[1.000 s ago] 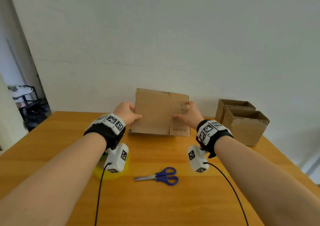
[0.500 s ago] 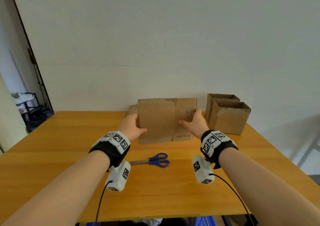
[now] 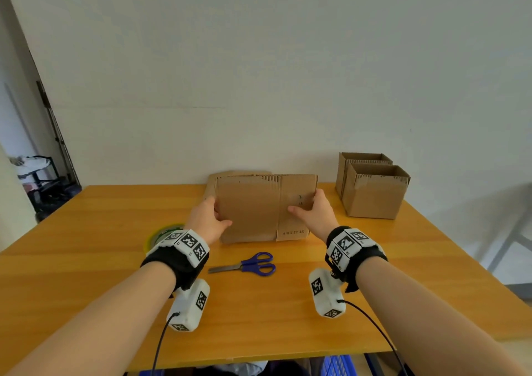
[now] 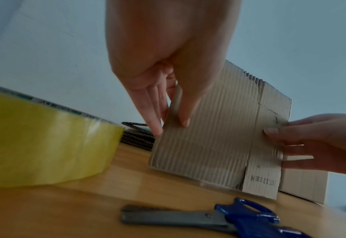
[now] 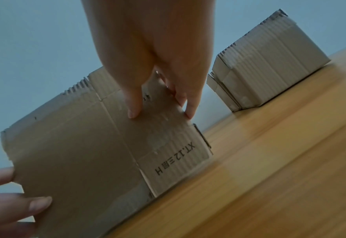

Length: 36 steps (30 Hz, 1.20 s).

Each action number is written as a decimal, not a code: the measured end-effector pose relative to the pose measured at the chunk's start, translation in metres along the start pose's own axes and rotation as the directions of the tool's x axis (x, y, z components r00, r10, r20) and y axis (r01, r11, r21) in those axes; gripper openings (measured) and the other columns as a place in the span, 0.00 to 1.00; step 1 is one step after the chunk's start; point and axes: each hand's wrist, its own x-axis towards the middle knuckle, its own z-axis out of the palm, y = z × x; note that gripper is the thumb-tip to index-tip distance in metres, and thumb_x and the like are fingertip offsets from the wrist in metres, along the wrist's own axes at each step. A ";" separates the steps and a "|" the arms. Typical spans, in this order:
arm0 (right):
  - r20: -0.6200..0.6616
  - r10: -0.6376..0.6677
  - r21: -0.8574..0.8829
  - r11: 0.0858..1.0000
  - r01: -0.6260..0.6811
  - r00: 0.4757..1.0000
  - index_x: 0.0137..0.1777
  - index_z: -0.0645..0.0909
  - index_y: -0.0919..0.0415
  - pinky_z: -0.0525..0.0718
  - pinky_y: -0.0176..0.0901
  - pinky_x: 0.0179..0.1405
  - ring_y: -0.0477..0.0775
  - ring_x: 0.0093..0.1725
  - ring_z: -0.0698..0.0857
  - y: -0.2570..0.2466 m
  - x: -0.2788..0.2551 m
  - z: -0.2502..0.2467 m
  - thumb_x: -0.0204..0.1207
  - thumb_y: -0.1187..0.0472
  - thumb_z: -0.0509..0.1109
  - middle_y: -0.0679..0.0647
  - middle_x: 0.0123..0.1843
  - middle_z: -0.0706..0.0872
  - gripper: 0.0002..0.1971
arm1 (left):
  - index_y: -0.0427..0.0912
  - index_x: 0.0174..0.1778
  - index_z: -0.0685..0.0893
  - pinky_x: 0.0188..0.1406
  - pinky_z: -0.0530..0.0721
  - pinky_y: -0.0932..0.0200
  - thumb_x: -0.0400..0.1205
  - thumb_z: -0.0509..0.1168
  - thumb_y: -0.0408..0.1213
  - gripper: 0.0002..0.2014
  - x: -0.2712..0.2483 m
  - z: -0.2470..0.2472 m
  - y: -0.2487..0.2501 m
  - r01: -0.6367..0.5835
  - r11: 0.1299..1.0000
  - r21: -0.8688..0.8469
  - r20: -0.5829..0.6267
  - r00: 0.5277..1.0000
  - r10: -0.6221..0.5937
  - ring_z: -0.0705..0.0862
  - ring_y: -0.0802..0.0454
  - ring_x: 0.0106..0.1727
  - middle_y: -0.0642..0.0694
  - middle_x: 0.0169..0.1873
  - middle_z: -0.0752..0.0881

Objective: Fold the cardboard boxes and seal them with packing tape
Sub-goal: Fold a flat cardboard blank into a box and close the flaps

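The wooden bench (image 3: 374, 275) fills most of the view. Far on the right stand two made-up boxes (image 3: 374, 191), open at the top and touching each other. In the middle, a flat box (image 3: 253, 208) stands almost upright on its bottom edge, with its long side running left to right. Behind it lies a stack of more flat boxes (image 3: 211, 181).

The left hand (image 3: 208, 221) pinches the flat box's left edge, thumb on the near face and fingers behind. The right hand (image 3: 313, 216) pinches the right edge the same way. So the box sits right between the two hands, and each hand is just as close. To open it up, the hands will likely push the two edges toward each other.

A yellow roll of tape (image 3: 161, 236) lies near the left wrist. Blue scissors (image 3: 247, 264) lie just in front of the flat box.
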 end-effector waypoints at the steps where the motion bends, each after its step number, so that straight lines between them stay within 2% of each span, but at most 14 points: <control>1: 0.003 0.007 0.003 1.000 -0.007 1.000 0.72 0.65 0.63 0.78 0.45 0.62 0.58 0.69 0.77 0.001 0.001 0.001 0.73 0.58 0.76 0.58 0.70 0.77 0.32 | 0.41 0.66 0.74 0.51 0.85 0.50 0.74 0.75 0.40 0.26 0.000 0.001 0.000 0.002 1.000 -0.003 -0.003 1.000 -0.002 0.84 0.47 0.49 0.45 0.48 0.84; 4: 0.027 0.020 0.008 1.000 -0.020 0.999 0.72 0.64 0.63 0.78 0.45 0.63 0.58 0.70 0.76 0.003 0.002 0.002 0.73 0.59 0.76 0.58 0.71 0.76 0.32 | 0.40 0.69 0.73 0.50 0.83 0.54 0.75 0.74 0.40 0.28 0.000 0.002 -0.001 0.008 1.000 -0.014 -0.002 1.000 -0.008 0.83 0.47 0.49 0.44 0.49 0.84; 7: 0.050 0.022 0.005 1.000 -0.023 0.998 0.73 0.63 0.63 0.78 0.45 0.62 0.59 0.70 0.76 0.003 0.002 0.002 0.75 0.59 0.75 0.59 0.72 0.75 0.32 | 0.41 0.70 0.72 0.52 0.84 0.50 0.75 0.73 0.42 0.29 -0.001 0.004 -0.002 0.001 0.998 -0.061 -0.011 1.000 -0.002 0.85 0.45 0.51 0.42 0.50 0.85; 10: 0.081 0.024 0.004 1.000 -0.024 0.996 0.74 0.60 0.63 0.79 0.49 0.65 0.59 0.71 0.75 0.002 0.000 0.003 0.75 0.60 0.74 0.59 0.73 0.74 0.32 | 0.46 0.72 0.71 0.51 0.87 0.47 0.77 0.72 0.44 0.28 -0.001 0.006 -0.003 -0.016 0.990 -0.142 0.002 1.000 0.016 0.86 0.45 0.47 0.44 0.48 0.87; 13: 0.117 0.034 0.004 0.999 -0.035 0.993 0.76 0.59 0.63 0.79 0.48 0.64 0.59 0.72 0.74 0.000 -0.001 0.003 0.75 0.61 0.74 0.58 0.74 0.72 0.35 | 0.50 0.73 0.69 0.54 0.86 0.42 0.77 0.71 0.45 0.29 -0.001 0.007 -0.004 -0.012 0.971 -0.240 0.029 0.999 0.020 0.85 0.44 0.54 0.44 0.57 0.86; 17: 0.161 0.070 0.028 0.997 -0.075 0.984 0.77 0.57 0.62 0.77 0.44 0.59 0.57 0.71 0.73 -0.005 -0.003 0.001 0.73 0.63 0.76 0.57 0.74 0.71 0.38 | 0.47 0.74 0.68 0.59 0.83 0.40 0.78 0.69 0.46 0.29 -0.002 0.005 0.000 -0.003 0.960 -0.280 0.079 0.997 0.026 0.82 0.42 0.63 0.44 0.66 0.81; 22: 0.201 0.121 0.093 0.985 -0.142 0.972 0.81 0.51 0.61 0.74 0.51 0.68 0.60 0.74 0.70 -0.008 -0.005 0.004 0.71 0.69 0.75 0.58 0.76 0.69 0.44 | 0.47 0.78 0.64 0.66 0.78 0.38 0.79 0.68 0.48 0.32 -0.005 0.003 0.002 0.001 0.930 -0.367 0.130 0.990 0.051 0.73 0.43 0.73 0.45 0.74 0.73; 25: 0.243 0.136 0.130 0.977 -0.171 0.960 0.84 0.41 0.58 0.71 0.54 0.74 0.61 0.76 0.67 -0.009 -0.007 0.005 0.72 0.71 0.72 0.59 0.79 0.65 0.50 | 0.45 0.80 0.61 0.74 0.72 0.41 0.81 0.60 0.57 0.35 -0.011 -0.002 0.004 0.004 0.912 -0.410 0.167 0.983 0.070 0.70 0.46 0.76 0.47 0.77 0.70; 27: 0.276 0.142 0.141 0.972 -0.186 0.951 0.84 0.34 0.57 0.69 0.52 0.74 0.62 0.78 0.65 -0.011 -0.008 0.007 0.74 0.72 0.69 0.59 0.82 0.61 0.51 | 0.45 0.82 0.58 0.77 0.68 0.42 0.79 0.49 0.67 0.40 -0.015 -0.006 0.008 0.080 0.898 -0.433 0.212 0.977 0.015 0.67 0.47 0.78 0.48 0.80 0.65; 30: 0.279 0.142 0.144 0.972 -0.187 0.950 0.84 0.32 0.57 0.69 0.49 0.72 0.62 0.78 0.63 -0.013 -0.010 0.011 0.76 0.74 0.64 0.59 0.83 0.59 0.48 | 0.48 0.82 0.57 0.77 0.66 0.40 0.82 0.39 0.65 0.36 -0.021 -0.010 0.015 0.192 0.859 -0.475 0.278 0.959 -0.061 0.64 0.45 0.79 0.47 0.80 0.63; 33: 0.244 0.143 0.154 0.971 -0.184 0.959 0.85 0.36 0.57 0.68 0.52 0.77 0.61 0.80 0.63 -0.014 -0.011 0.016 0.78 0.74 0.62 0.59 0.84 0.57 0.44 | 0.50 0.82 0.59 0.72 0.71 0.41 0.82 0.35 0.66 0.36 -0.024 -0.015 0.018 0.308 0.774 -0.553 0.349 0.929 -0.120 0.68 0.41 0.77 0.44 0.78 0.68; 36: 0.221 0.142 0.166 0.970 -0.180 0.965 0.85 0.41 0.57 0.66 0.55 0.79 0.60 0.81 0.62 -0.015 -0.010 0.018 0.80 0.73 0.60 0.58 0.84 0.57 0.40 | 0.50 0.83 0.56 0.71 0.68 0.37 0.81 0.35 0.67 0.37 -0.019 -0.017 0.014 0.389 0.688 -0.613 0.396 0.905 -0.158 0.67 0.39 0.78 0.41 0.79 0.65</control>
